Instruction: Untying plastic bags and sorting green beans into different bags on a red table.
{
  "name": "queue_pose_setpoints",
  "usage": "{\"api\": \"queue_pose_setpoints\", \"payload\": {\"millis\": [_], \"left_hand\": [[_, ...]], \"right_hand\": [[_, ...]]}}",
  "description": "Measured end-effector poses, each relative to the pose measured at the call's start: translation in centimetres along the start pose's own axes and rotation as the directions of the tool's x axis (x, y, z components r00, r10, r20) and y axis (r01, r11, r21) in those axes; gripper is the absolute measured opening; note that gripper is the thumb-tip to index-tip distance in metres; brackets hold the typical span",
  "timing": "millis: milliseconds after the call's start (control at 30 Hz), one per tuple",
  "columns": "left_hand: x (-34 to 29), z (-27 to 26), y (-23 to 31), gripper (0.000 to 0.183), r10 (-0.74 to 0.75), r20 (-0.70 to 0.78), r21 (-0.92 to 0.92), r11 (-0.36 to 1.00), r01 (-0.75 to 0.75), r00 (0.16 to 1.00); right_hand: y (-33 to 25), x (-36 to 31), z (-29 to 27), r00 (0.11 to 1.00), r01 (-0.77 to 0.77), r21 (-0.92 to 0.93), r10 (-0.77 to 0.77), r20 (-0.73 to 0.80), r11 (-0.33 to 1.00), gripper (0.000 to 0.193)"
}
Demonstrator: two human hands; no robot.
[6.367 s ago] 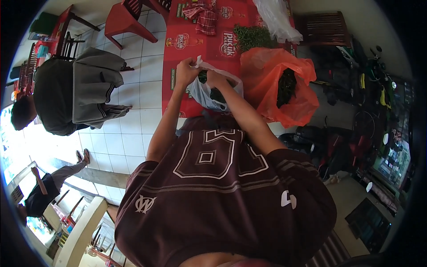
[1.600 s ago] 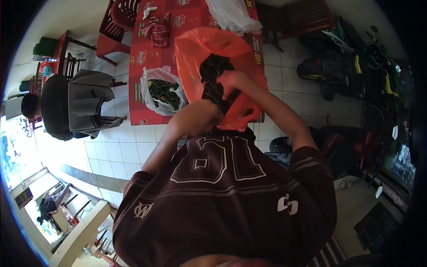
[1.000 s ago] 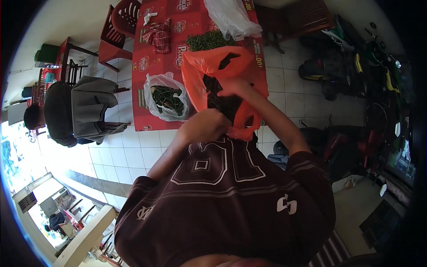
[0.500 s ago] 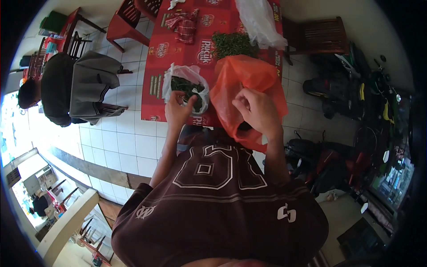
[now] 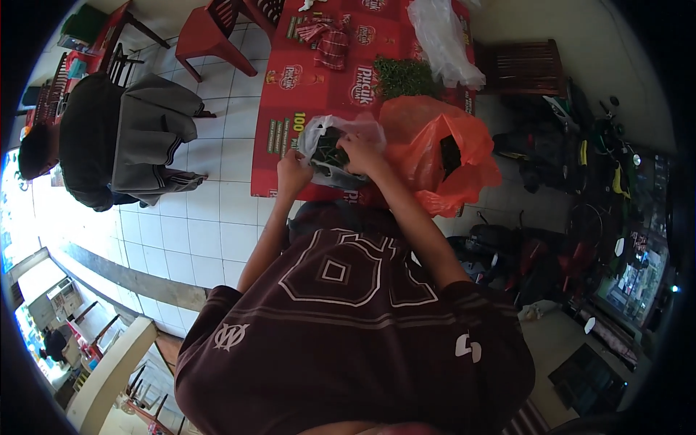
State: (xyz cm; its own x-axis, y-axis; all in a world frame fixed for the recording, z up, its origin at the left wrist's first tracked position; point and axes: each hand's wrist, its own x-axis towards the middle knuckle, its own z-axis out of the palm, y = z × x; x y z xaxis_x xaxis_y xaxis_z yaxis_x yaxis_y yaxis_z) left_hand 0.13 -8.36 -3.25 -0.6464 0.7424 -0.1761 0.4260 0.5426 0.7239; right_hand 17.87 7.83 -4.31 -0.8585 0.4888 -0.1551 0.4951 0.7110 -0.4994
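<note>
A red-covered table point(image 5: 319, 80) stretches away beyond both hands, its near edge just under them. Left of the hands, across white floor tiles, a seated person in dark clothes point(image 5: 87, 138) leans over with a grey garment point(image 5: 152, 138) beside them; a red plastic chair point(image 5: 210, 32) stands farther off on that side. Immediately right of the right hand slumps a large orange plastic bag point(image 5: 435, 152), open at the top with dark green leaves inside. Beyond it lie a loose heap of green leaves point(image 5: 406, 76) and a crumpled clear plastic sheet point(image 5: 442, 40). Between the hands sits the small clear plastic bag point(image 5: 330, 148) holding greens. The left hand point(image 5: 293, 174) is curled closed, gripping the bag's near left rim. The right hand point(image 5: 360, 154) rests over the bag's right edge, fingers bent and pinching the plastic.
</note>
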Motion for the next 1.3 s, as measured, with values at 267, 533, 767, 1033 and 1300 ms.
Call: {"api": "queue_pose_setpoints", "payload": {"millis": [267,533,767,1033,1300], "left_hand": [[0.6,-2.3,-0.9,0.025,0.028,0.063,-0.203,0.979,-0.015,0.998],[3.2,-4.6,0.1,0.032,-0.032,-0.027,-0.171,0.985,0.026,0.999],[0.9,2.1,-6.6,0.062,-0.247,0.031,-0.151,0.957,0.249,0.968],[0.4,1.0,-3.8,0.054,-0.142,0.055,-0.327,0.933,0.153,0.988],[1.2,0.7,-2.9,0.047,-0.182,0.27,-0.428,0.857,0.287,0.946]], "right_hand": [[-3.2,1.6,0.5,0.992,0.023,-0.327,0.019,0.123,0.945,0.097],[-3.7,4.2,2.7,0.956,-0.273,0.068,0.279,-0.092,0.96,0.062],[-8.7,5.2,3.3,0.996,-0.081,-0.211,0.07,-0.061,0.974,0.071],[-8.4,9.1,5.1,0.93,-0.303,-0.304,0.35,0.112,0.903,0.089],[-5.5,10.3,8.2,0.869,-0.464,-0.29,0.493,0.033,0.837,0.091]]}}
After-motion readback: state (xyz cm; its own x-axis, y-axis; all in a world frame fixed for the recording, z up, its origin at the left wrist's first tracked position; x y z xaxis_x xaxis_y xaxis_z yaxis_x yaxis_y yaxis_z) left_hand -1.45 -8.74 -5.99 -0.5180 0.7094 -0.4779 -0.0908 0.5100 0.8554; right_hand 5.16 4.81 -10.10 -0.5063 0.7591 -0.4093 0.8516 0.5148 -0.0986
